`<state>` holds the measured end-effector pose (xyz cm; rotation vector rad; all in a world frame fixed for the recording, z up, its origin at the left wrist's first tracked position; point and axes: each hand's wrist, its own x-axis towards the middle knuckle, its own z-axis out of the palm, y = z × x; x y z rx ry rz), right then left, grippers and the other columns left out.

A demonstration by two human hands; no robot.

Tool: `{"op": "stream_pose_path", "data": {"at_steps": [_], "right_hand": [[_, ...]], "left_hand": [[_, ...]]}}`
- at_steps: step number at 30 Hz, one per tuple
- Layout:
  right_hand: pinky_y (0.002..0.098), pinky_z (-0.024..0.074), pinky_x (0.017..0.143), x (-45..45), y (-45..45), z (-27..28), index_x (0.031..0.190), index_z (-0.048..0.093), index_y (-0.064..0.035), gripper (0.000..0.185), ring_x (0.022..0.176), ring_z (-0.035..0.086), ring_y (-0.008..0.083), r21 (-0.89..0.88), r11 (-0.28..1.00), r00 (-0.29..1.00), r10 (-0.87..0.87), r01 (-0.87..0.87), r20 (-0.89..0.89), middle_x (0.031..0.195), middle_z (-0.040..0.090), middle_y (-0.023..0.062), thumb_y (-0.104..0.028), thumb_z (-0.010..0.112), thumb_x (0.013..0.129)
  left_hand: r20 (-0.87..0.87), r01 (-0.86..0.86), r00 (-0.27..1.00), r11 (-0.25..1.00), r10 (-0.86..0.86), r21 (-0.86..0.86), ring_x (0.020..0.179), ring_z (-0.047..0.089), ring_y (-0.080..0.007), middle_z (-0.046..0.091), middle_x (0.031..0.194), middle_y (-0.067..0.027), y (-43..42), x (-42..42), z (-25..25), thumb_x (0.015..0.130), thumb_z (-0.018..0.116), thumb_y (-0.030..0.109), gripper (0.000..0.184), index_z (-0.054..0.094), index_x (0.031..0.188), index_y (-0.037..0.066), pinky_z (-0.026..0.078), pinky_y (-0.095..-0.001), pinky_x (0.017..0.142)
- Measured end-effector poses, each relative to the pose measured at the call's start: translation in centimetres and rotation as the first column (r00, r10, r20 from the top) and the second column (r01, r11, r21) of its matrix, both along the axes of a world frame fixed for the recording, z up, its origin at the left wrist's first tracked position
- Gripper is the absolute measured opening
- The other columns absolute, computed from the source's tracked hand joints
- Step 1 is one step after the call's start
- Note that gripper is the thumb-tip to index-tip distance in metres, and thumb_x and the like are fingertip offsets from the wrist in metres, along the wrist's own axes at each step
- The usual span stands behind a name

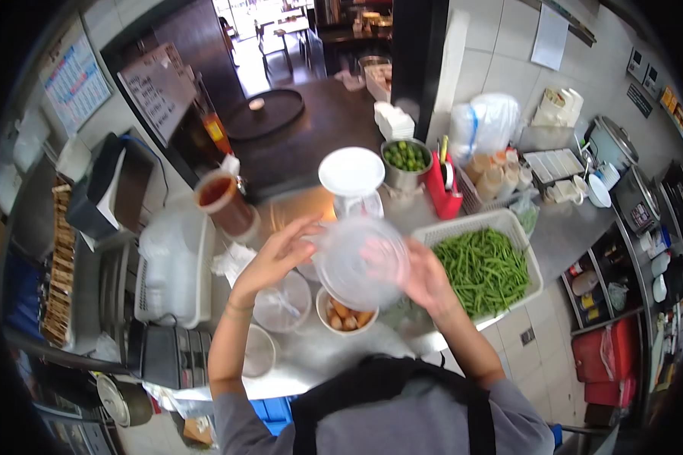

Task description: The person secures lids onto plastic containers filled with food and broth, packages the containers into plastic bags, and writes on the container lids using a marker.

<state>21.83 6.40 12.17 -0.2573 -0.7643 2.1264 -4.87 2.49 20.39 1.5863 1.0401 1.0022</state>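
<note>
Translucent lid (362, 263) — between 2 hands (426, 276)

lid (360, 265): smooth translucent plastic | counter (565, 239): glossy metal | bean basket (537, 274): matt plastic

White-tiled wall (499, 64), pale floor tiles (550, 371), steel counter (573, 231); bright light (239, 14) fills the dining area (244, 57) beyond.

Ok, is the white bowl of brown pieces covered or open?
Open: brown pieces show bare in the white bowl, and the translucent lid is held up between the left hand and right hand, partly hiding the bowl.
</note>
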Motion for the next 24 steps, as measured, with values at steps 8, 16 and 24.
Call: {"op": "stream_pose_path", "data": {"at_steps": [8, 16, 24], "right_hand": [[0.0269, 0.0479, 0.073, -3.5, 0.8, 2.2, 0.105, 0.056, -0.0027, 0.019, 0.084, 0.056, 0.011, 0.564, 0.789, 0.768, -0.512, 0.245, 0.384, 0.098, 0.061, 0.0064, -0.01, 0.047, 0.09], [0.0285, 0.0454, 0.077, -3.6, -0.7, -13.1, 0.103, 0.06, -0.0003, 0.02, 0.084, 0.058, 0.0132, 0.617, 0.786, 0.517, -0.548, 0.05, 0.657, 0.088, 0.065, 0.0087, -0.009, 0.05, 0.088], [0.0351, 0.0444, 0.077, -3.4, -3.5, -13.9, 0.107, 0.058, -0.0012, 0.029, 0.086, 0.056, 0.0321, 0.768, 0.638, 0.415, -0.713, 0.051, 0.565, 0.098, 0.057, 0.0174, 0.002, 0.045, 0.082]], "left_hand": [[-0.038, -0.408, 0.908, 0.901, 0.418, 0.148, 0.066, 0.047, -0.0047, 0.055, 0.083, -0.0015, -2.9, 3.6, -4.2, 0.086, 0.056, 0.008, 0.037, 0.047, 0.122, 0.002, 0.038, -0.0191, 0.053], [-0.381, -0.542, 0.839, 0.662, 0.389, -0.517, 0.098, 0.061, -0.0249, 0.06, 0.099, -0.0241, -12.2, 4.0, -12.6, 0.093, 0.037, 0.043, 0.055, 0.045, 0.123, -0.003, 0.046, -0.0309, 0.08], [0.382, -0.596, 0.518, 0.643, 0.766, -0.482, 0.096, 0.052, -0.013, 0.055, 0.109, -0.009, -11.1, 8.2, -22.1, 0.094, 0.046, 0.021, 0.035, 0.045, 0.12, -0.003, 0.039, -0.0261, 0.087]]}}
